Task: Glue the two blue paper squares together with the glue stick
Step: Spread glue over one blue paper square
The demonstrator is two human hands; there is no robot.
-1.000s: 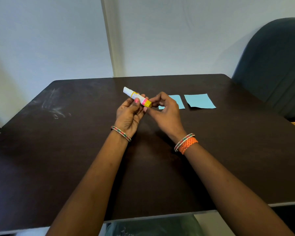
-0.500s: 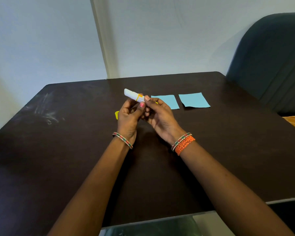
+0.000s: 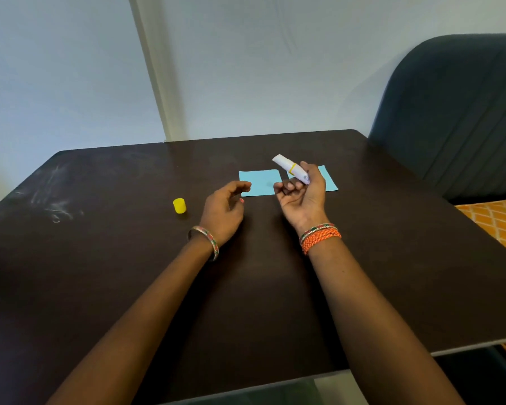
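I am looking down through the head camera at a dark table (image 3: 105, 258), and both of the person's arms are reaching forward over it. The right hand (image 3: 303, 194) is holding the glue stick (image 3: 291, 168) in the air, with the fingers and thumb curled round its lower part, so the white body is sticking out of the top of the grip and pointing up and to the left, away from the person. A thin yellow ring is showing on the stick just above the fingers (the far tip is pale and I cannot tell how much glue is out). The stick is hanging above the gap between the two papers and is not touching either of them. The left blue square (image 3: 260, 182) is lying flat on the table, just beyond the left hand (image 3: 224, 207) and beside the right one. The right blue square (image 3: 327, 179) is lying beside it, apart from it, and the right hand is hiding a large part of it. The left hand is holding nothing; its fingers are loosely curled and it is hovering near the corner of the left square. The yellow cap (image 3: 179, 206) is standing on the table to the left of this hand, apart from it.
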